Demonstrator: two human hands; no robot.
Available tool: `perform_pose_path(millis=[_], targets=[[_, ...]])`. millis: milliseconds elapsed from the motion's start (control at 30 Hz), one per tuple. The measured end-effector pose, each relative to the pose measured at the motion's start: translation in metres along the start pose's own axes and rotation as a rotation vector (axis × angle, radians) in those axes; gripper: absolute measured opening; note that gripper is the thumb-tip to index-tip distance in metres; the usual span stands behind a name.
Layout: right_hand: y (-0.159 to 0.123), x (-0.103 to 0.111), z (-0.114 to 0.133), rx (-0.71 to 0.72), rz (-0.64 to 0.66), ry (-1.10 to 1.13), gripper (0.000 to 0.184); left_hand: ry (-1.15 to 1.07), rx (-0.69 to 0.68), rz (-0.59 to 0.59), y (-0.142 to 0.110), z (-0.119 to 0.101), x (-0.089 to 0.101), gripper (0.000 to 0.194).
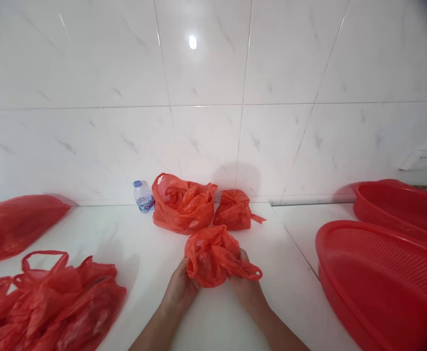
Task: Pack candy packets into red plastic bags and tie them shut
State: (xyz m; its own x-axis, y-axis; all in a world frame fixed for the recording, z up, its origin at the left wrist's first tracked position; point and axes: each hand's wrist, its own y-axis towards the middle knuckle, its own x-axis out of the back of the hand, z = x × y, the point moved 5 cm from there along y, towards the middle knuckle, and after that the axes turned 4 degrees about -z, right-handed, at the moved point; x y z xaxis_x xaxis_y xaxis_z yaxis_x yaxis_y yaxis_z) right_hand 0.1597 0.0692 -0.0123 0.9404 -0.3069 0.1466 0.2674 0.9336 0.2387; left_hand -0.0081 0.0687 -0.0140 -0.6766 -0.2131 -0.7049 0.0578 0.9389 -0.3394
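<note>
Between my hands is a crumpled red plastic bag (213, 258), its loop handles hanging loose on top and to the right. My left hand (184, 282) grips it from the left side, with the fingertips partly hidden behind the bag. On the right, my right hand (244, 285) holds its other side, the fingers mostly covered by the plastic. Just behind stand a fuller red plastic bag (184, 204) stuffed with more red plastic and a smaller tied red bag (233, 210).
A small clear bottle (143, 196) with a blue cap stands near the tiled wall (206, 141). A heap of red bags (52, 302) lies front left, with another red bag (19, 224) behind. Red plastic baskets (336, 282) stand at right on the white table (151, 263).
</note>
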Motion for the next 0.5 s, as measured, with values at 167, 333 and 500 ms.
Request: perform_pose_path(millis=[167, 333, 500], targets=[[-0.023, 0.031, -0.002, -0.167, 0.155, 0.174, 0.072, 0.063, 0.005, 0.092, -0.001, 0.003, -0.004, 0.012], [-0.026, 0.023, 0.006, -0.136, 0.207, 0.117, 0.052, 0.177, 0.050, 0.257, -0.014, 0.006, -0.015, 0.017], [-0.008, 0.045, 0.000, -0.198, 0.057, 0.077, 0.034, 0.076, -0.008, 0.124, -0.010, -0.002, -0.002, 0.007]])
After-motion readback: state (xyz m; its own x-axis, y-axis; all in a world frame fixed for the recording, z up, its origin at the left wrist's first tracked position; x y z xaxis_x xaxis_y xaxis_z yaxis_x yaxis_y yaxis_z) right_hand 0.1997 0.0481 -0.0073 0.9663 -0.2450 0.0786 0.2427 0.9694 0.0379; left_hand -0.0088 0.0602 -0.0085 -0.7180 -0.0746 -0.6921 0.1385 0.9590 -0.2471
